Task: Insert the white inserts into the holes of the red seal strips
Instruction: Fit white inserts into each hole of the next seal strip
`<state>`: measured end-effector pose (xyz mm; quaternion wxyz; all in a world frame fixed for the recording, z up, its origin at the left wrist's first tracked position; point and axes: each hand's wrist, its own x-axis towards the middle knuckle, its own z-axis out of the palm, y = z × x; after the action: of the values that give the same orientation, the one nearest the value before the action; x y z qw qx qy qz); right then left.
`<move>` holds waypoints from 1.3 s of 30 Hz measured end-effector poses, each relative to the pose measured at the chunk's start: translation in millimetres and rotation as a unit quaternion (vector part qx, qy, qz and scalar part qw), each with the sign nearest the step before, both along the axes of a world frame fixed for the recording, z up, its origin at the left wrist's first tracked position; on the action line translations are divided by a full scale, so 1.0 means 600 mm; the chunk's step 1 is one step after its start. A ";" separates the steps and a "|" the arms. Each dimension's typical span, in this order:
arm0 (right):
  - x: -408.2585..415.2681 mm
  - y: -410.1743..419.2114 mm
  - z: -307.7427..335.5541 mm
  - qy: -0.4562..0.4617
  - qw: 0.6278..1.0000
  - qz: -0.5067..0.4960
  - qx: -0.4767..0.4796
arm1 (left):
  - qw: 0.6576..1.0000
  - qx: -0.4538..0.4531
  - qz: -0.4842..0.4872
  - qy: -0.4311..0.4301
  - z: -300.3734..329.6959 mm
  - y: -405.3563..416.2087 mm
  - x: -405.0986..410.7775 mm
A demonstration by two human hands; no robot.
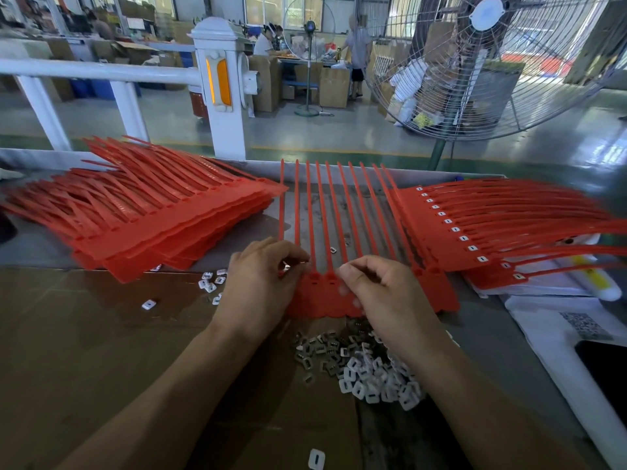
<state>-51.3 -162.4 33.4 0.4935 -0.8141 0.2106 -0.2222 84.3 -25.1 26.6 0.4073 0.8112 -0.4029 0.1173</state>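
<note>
Two hands are seen working at the near end of one sheet of red seal strips [339, 300], laid flat at mid-bench with its tails fanned away from the person. The left hand [261, 283] is curled over the sheet's left heads; a small white insert [287, 266] is pinched at its fingertips, just above the heads. The right hand [380, 293] is curled on the sheet's middle, fingertips pressed onto the red plastic; whether an insert is also held in that grip cannot be told, as the fingers are blurred.

A loose heap of white inserts [369, 371] lies on the bench just near of the sheet, between the forearms. A few strays [210, 283] are scattered left of the left hand, and a single one [316, 458] lies close to the lower edge.

An unfilled stack of red strips [163, 218] is piled at left. At right, a stack with white inserts already seated [451, 228] is fanned out. Brown cardboard [84, 334] covers the bench at left. A large floor fan [488, 62] stands beyond the bench.
</note>
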 end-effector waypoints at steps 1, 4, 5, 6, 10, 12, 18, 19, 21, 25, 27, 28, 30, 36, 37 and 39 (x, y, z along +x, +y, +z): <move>0.000 0.000 0.000 0.007 1.000 0.001 -0.008 | 1.000 0.015 0.011 0.004 -0.002 0.000 0.000; 0.001 -0.001 -0.003 0.021 0.999 0.004 -0.029 | 0.998 0.058 0.031 -0.010 -0.008 -0.005 -0.001; 0.001 -0.002 -0.003 0.023 0.999 0.005 -0.033 | 0.996 0.074 0.036 -0.016 -0.010 -0.007 -0.001; 0.001 -0.003 -0.003 0.025 0.999 0.005 -0.036 | 0.995 0.086 0.040 -0.019 -0.011 -0.009 0.000; 0.002 -0.003 -0.003 0.030 0.999 0.008 -0.045 | 0.993 0.108 0.049 -0.015 -0.015 -0.015 0.002; 0.002 -0.003 -0.003 0.029 0.998 0.014 -0.046 | 0.993 0.111 0.048 -0.013 -0.015 -0.016 0.002; 0.002 0.001 -0.003 0.027 0.998 0.019 -0.055 | 0.992 0.118 0.047 -0.009 -0.015 -0.018 0.003; 0.002 0.001 -0.003 0.029 0.998 0.022 -0.058 | 0.992 0.119 0.046 -0.006 -0.014 -0.017 0.004; -0.001 0.002 -0.001 0.037 0.996 0.035 -0.072 | 0.991 0.124 0.040 -0.004 -0.013 -0.015 0.005; -0.008 0.007 0.009 0.068 0.982 0.105 -0.140 | 0.991 0.130 0.035 -0.003 -0.012 -0.010 0.006; -0.010 0.009 0.013 0.096 0.969 0.139 -0.179 | 0.990 0.135 0.035 -0.008 -0.012 -0.009 0.006; -0.011 0.011 0.014 0.111 0.963 0.154 -0.192 | 0.990 0.138 0.034 -0.010 -0.013 -0.008 0.006; -0.010 0.014 0.016 0.142 0.947 0.183 -0.223 | 0.989 0.143 0.033 -0.014 -0.014 -0.007 0.007; -0.012 0.016 0.013 0.151 0.933 0.200 -0.257 | 0.987 0.158 0.037 -0.009 -0.015 -0.009 0.009; -0.013 0.016 0.012 0.150 0.933 0.200 -0.259 | 0.986 0.164 0.036 -0.007 -0.014 -0.009 0.009; -0.012 0.015 0.011 0.146 0.932 0.201 -0.264 | 0.985 0.170 0.032 -0.001 -0.011 -0.008 0.008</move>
<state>-58.7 -153.3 39.8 0.2593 -0.9636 0.0465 -0.0446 89.3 -30.1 20.1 0.2591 0.8810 -0.3912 0.0614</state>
